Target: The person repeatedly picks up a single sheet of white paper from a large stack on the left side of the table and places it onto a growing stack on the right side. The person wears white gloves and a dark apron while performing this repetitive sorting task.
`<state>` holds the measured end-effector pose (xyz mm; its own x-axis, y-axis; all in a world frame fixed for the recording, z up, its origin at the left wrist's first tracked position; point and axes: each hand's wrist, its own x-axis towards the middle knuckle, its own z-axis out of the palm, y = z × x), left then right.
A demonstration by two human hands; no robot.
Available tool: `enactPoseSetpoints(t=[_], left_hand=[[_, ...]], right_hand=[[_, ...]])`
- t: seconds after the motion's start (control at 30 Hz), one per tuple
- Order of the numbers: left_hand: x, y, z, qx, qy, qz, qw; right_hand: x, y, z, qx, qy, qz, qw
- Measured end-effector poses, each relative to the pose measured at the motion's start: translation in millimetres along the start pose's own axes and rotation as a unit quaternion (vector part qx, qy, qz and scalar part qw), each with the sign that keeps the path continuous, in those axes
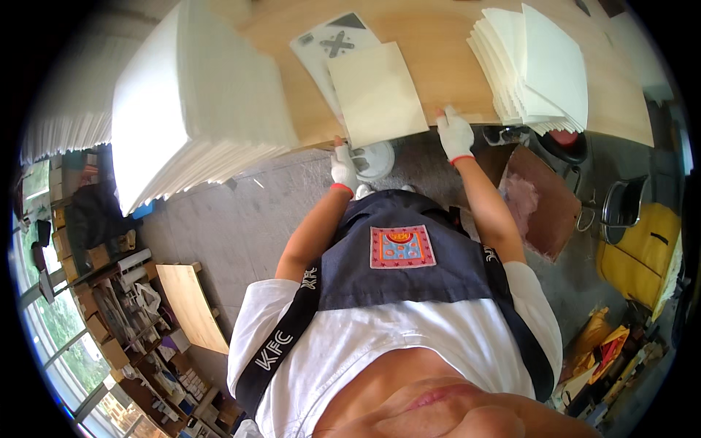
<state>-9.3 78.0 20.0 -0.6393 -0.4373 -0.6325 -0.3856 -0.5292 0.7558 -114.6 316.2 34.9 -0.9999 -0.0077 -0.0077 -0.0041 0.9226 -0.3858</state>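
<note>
A blank cream sheet [378, 95] lies near the table's front edge, overlapping a white printed sheet [332, 45] with a grey cross-shaped picture. My left hand [343, 166], in a white glove with bare fingertips, is at the table edge beside the cream sheet's near left corner. Its fingers point forward and hold nothing I can see; whether they touch the sheet I cannot tell. To the right of the sheet, my right hand [455, 136], gloved the same way, reaches over the table edge. Its fingers are extended, apart from the sheet, with nothing in them.
A tall stack of white sheets [197, 95] stands on the table [445, 44] at left. Fanned, folded white sheets [537, 69] are piled at right. Below the table are a round white base [374, 160], a brown board [544, 204] and a yellow chair [641, 252].
</note>
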Motion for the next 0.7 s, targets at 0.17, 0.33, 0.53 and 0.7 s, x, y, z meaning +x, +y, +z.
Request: enactPoseSetpoints(t=[0.17, 0.33, 0.53, 0.7], left_hand=[[-26, 48, 27, 0.093, -0.074, 0.129, 0.984], [-106, 136, 31, 0.277, -0.160, 0.370, 0.872], [-209, 252, -46, 0.292, -0.047, 0.641, 0.708], [-226, 342, -98, 0.206, 0.199, 0.633, 0.719]], right_hand=[[-17, -1, -24, 0.248, -0.268, 0.103, 0.925], [-32, -35, -20, 0.697, -0.314, 0.109, 0.636], [-28, -180, -120, 0.737, -0.281, -0.077, 0.610], [-2, -318, -197, 0.636, -0.355, -0.236, 0.643]])
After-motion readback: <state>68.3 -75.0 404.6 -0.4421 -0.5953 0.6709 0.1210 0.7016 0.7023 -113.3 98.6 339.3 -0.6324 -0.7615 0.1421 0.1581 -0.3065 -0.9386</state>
